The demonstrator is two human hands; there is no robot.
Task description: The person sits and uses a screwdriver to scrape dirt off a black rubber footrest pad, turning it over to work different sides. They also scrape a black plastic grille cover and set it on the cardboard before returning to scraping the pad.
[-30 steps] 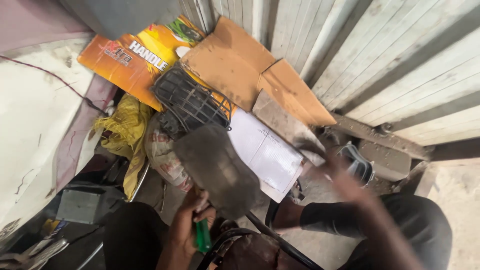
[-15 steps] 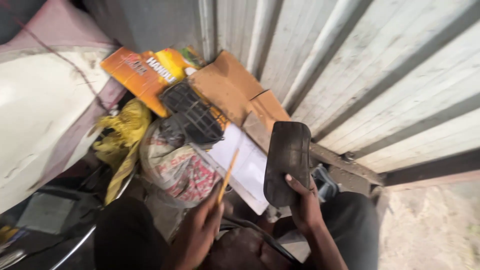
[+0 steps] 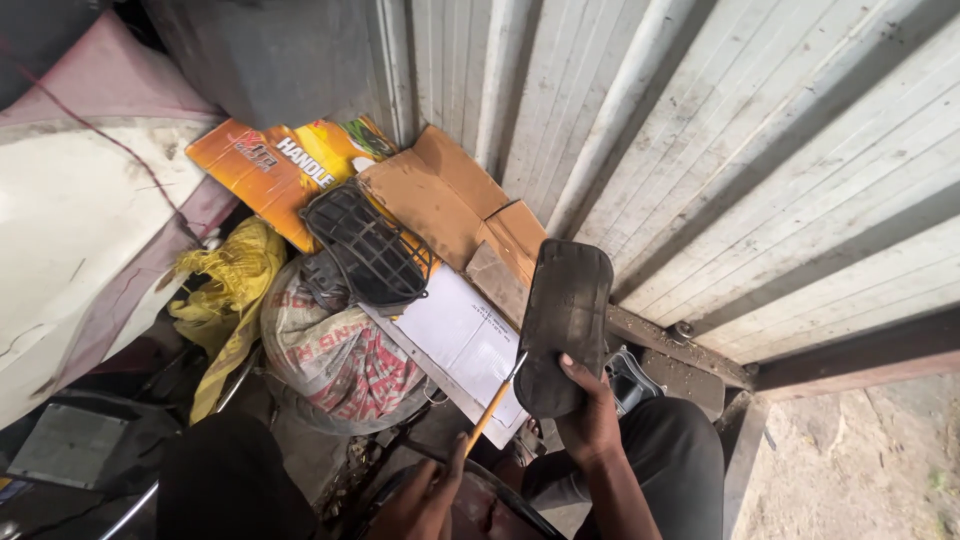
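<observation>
My right hand (image 3: 592, 420) holds a dark, worn, flat rubber pad (image 3: 562, 325) upright by its lower end, in front of the corrugated metal wall (image 3: 720, 160). My left hand (image 3: 425, 500) grips a thin tool with a yellow-orange handle (image 3: 490, 408); its metal tip touches the pad's lower left edge. Both hands sit low in the middle of the view, above my dark trousers (image 3: 680, 460).
A pile lies against the wall: an orange printed box (image 3: 270, 165), brown cardboard (image 3: 450, 200), a black plastic grille (image 3: 368, 248), a white sheet (image 3: 462, 340), a printed woven sack (image 3: 335, 360) and a yellow bag (image 3: 235, 285). A white body panel (image 3: 70, 260) is at left. Sandy ground (image 3: 860, 460) is at right.
The right hand, blurred and apart one second ago, took the dark pad and raised it upright. The left hand's tool tip now meets the pad's edge. The view shifted closer.
</observation>
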